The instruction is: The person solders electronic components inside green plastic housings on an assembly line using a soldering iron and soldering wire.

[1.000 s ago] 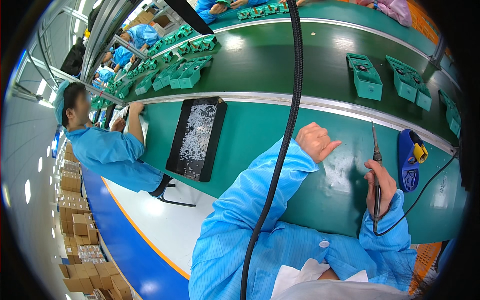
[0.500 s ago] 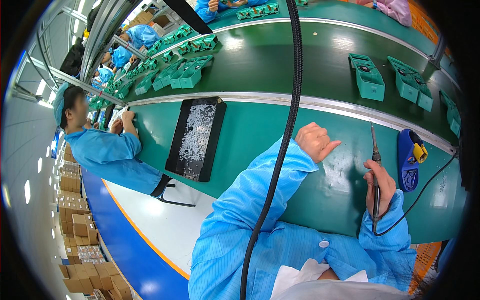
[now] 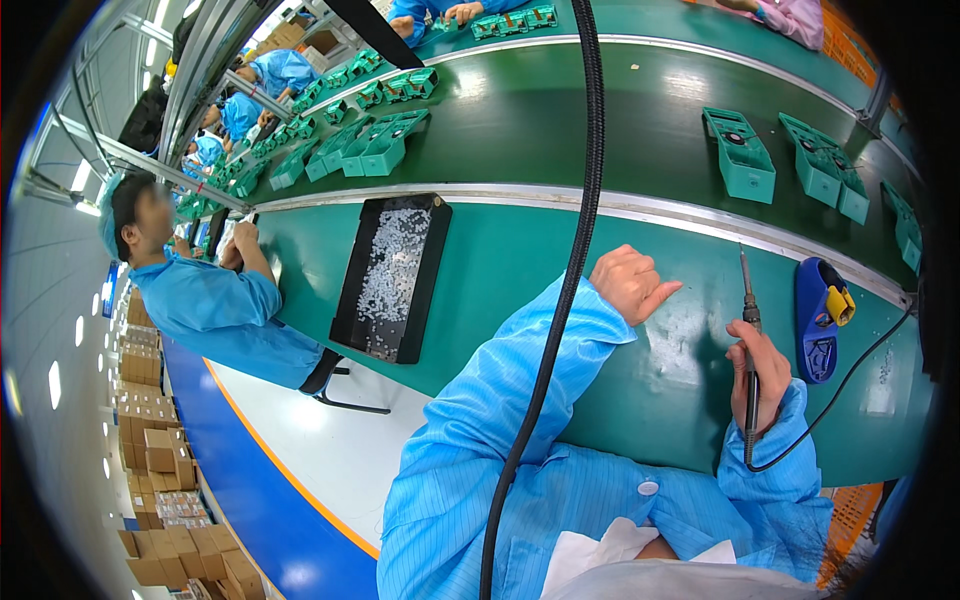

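My right hand is wrapped round the dark handle of a soldering iron, its metal tip pointing away from me. A black cord runs from the handle's lower end to the right. My left hand lies on the green worktop, fingers curled under and thumb sticking out to the right, with nothing seen in it. Just right of the iron stands a blue soldering iron holder with a yellow part.
Left of my left arm, a black tray holds many small whitish pieces. Green plastic housings sit on the dark conveyor belt beyond a metal rail. A thick black braided cable hangs across the view. A co-worker sits at left.
Housings on the belt have shifted very slightly right. The co-worker at left leans a little further left, and a person's hands across the belt have moved. My own hands stay put.
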A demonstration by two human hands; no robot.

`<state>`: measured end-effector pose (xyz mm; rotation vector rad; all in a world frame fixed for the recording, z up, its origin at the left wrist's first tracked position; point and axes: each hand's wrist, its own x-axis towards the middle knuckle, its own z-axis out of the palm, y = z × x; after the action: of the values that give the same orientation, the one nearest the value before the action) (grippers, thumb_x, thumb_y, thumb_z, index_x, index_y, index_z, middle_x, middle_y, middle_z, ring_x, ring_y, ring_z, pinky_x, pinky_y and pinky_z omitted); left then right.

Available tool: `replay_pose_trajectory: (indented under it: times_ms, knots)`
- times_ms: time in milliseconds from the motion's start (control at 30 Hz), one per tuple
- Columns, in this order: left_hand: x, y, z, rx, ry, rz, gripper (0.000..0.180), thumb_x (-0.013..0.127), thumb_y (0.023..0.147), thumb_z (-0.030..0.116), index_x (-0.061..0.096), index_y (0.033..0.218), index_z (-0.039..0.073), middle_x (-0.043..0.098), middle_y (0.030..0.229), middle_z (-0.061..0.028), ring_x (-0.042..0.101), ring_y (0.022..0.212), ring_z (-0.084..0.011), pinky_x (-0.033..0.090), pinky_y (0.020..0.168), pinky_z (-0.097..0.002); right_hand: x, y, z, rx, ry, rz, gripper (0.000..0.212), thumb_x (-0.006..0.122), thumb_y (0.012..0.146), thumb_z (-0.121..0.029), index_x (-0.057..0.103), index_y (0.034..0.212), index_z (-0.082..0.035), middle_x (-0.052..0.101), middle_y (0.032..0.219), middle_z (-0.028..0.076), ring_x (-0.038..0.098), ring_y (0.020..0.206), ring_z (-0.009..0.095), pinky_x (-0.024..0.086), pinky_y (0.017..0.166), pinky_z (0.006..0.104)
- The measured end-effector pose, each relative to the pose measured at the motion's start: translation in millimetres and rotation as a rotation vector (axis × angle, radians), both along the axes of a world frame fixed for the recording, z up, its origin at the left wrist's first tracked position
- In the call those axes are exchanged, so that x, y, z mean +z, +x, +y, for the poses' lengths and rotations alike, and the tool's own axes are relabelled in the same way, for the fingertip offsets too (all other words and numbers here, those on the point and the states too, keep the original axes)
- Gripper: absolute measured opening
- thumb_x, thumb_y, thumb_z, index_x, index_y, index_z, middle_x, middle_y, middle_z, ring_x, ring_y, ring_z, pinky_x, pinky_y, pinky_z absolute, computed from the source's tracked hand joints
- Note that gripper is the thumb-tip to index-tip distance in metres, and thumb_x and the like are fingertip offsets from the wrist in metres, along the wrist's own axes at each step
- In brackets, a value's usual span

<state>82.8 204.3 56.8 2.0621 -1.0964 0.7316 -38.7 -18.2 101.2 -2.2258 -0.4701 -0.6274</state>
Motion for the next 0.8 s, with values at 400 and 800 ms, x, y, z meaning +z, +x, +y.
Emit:
replay_pose_trajectory:
  times_ms: [400,800]
  knots:
    - [-1.0,-1.0,0.5,0.012,0.017,0.01,0.037,0.08,0.073,0.02,0.053,0.053,0.005,0.047,0.055,-0.0073,0.048,0.051,-0.0264,0.04,0.051,-0.0375,-1.3,-0.4,0.0,0.004,-0.007,0.005,0.035,0.066,0.081,0.009,0.061,0.114,-0.001,0.059,0.076,0.015,0.06,0.063,0.031,0.046,0.056,0.0365]
    - [-0.4,-1.3,0.3,0.012,0.015,0.019,0.036,0.08,0.075,0.021,0.056,0.054,0.005,0.048,0.055,-0.0073,0.049,0.053,-0.0264,0.041,0.052,-0.0376,-1.2,0.3,0.5,0.01,-0.019,0.002,0.035,0.065,0.081,0.009,0.061,0.114,-0.001,0.059,0.077,0.015,0.061,0.064,0.032,0.046,0.057,0.0368]
